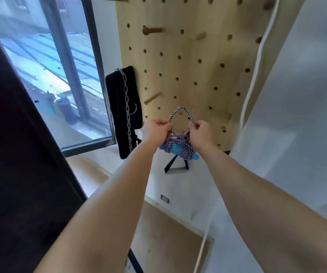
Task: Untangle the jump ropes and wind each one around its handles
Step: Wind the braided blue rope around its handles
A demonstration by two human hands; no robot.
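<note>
Winding looks nearly done on 1 striped jump rope [180, 140]: it is bundled around its blue handles [171, 150], before the pegboard [188, 66]. The left hand [155, 129] and right hand [202, 131] each pinch the last free loop [181, 109] with curled fingers. A white cord [257, 66] hangs unwound alongside.

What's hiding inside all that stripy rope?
Blue handles peek out from the wound stripy rope, at the bottom and the right end. The wraps cover most of them, so their number stays hidden.
</note>
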